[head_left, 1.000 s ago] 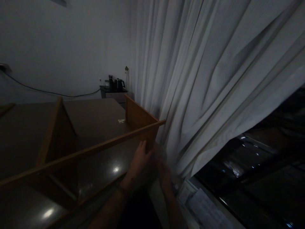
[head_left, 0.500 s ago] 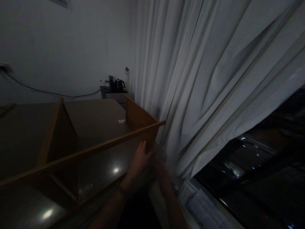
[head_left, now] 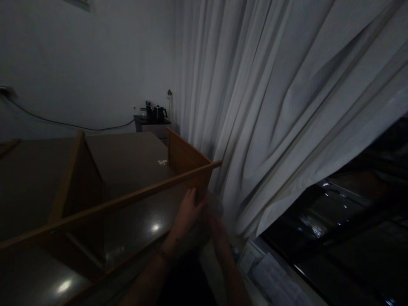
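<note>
A wooden shelf unit (head_left: 137, 192) with upright panels spans the left and middle of the view, its long rail running to the right. My left hand (head_left: 191, 207) is at the right end panel (head_left: 188, 149), below the rail, with its fingers curled. Whatever the fingers close on is too dark to make out. Close beside it on the right is my right hand (head_left: 214, 223), dim and smeared by motion, its fingers hard to see. A pale blurred patch shows just right of the hands; I cannot tell what it is.
White curtains (head_left: 251, 102) hang close on the right. Behind the shelf unit, a black kettle (head_left: 159, 112) stands on a small cabinet (head_left: 149, 126). A black cable (head_left: 79, 126) runs along the wall. Papers (head_left: 274, 276) lie at lower right beside dark glass (head_left: 334, 212).
My right hand has shifted slightly beside the left. My left hand and the shelf unit look nearly unmoved.
</note>
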A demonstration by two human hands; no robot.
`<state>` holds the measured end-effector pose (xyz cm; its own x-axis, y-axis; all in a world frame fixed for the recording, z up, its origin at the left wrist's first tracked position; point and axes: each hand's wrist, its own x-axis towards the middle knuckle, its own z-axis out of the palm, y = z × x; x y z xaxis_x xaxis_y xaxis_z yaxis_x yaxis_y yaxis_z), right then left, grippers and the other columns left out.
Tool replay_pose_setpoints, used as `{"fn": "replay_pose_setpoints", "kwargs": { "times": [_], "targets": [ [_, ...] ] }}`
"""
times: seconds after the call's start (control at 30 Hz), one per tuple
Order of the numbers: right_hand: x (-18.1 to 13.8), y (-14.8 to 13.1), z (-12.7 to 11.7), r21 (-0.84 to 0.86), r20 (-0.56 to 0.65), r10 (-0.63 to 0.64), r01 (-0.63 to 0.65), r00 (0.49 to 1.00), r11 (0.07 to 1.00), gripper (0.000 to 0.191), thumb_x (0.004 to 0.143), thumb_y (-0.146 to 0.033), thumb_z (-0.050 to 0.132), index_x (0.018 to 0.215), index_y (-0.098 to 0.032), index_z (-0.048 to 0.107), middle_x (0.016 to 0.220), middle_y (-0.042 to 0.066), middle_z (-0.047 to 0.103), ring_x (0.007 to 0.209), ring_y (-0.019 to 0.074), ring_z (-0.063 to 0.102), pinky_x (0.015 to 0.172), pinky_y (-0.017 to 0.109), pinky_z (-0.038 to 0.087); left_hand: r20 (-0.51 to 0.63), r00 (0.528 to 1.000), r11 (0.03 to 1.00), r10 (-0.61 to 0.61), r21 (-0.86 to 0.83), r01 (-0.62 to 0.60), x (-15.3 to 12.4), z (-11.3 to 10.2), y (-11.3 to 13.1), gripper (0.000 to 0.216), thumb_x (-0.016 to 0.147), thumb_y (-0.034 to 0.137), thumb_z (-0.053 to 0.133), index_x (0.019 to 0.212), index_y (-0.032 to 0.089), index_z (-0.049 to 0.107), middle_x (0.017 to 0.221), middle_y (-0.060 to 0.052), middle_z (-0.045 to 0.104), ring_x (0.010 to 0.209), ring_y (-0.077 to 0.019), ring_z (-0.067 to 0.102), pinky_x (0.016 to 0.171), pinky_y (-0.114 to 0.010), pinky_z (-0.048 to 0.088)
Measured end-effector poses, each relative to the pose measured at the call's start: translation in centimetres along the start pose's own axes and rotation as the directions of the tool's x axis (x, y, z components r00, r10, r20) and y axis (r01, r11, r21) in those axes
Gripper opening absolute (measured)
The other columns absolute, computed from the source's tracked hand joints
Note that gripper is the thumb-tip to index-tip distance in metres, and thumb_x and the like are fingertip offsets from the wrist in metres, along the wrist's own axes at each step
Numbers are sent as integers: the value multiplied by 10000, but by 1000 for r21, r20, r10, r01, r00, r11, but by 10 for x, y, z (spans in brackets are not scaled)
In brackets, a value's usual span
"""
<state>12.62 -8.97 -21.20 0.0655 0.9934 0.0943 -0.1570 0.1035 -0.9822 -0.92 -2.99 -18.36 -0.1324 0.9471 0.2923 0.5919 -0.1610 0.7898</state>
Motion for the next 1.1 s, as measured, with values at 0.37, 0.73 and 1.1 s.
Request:
{"fn": "replay_pose_setpoints", "kwargs": {
  "times": [0.37, 0.73, 1.1],
  "targets": [
    [5, 9, -11, -347, 17, -211, 204, 977, 915, 347, 850, -404, 563, 1114, -196, 650, 977, 83, 721, 937, 217, 665, 853, 318, 495, 5, 1000, 999, 21, -36, -20, -2, -4, 6, 562, 865, 544, 507, 1285, 172, 482, 1299, -141, 534, 1199, -279, 540, 1010, -397, 438],
    [18, 36, -12, 40, 81, 265, -268, 961, 962, 548, 656, -728, 632, 793, -198, 607, 564, 15, 636, 424, 122, 531, 405, 222, 384, -25, 999, 999, 22, -45, -23, -1, 1, -1, 576, 849, 532, 538, 1296, 174, 477, 1311, -140, 530, 1235, -278, 515, 1020, -394, 426],
    [10, 5, -9, -147, -27, -39, 34, 999, 988, 374, 778, -566, 613, 849, -198, 609, 763, 51, 696, 709, 189, 660, 635, 267, 504, 2, 1000, 999, 31, -9, -31, -3, -6, 7, 558, 867, 543, 502, 1274, 163, 486, 1262, -138, 552, 1163, -274, 558, 981, -397, 450]
  ]
}}
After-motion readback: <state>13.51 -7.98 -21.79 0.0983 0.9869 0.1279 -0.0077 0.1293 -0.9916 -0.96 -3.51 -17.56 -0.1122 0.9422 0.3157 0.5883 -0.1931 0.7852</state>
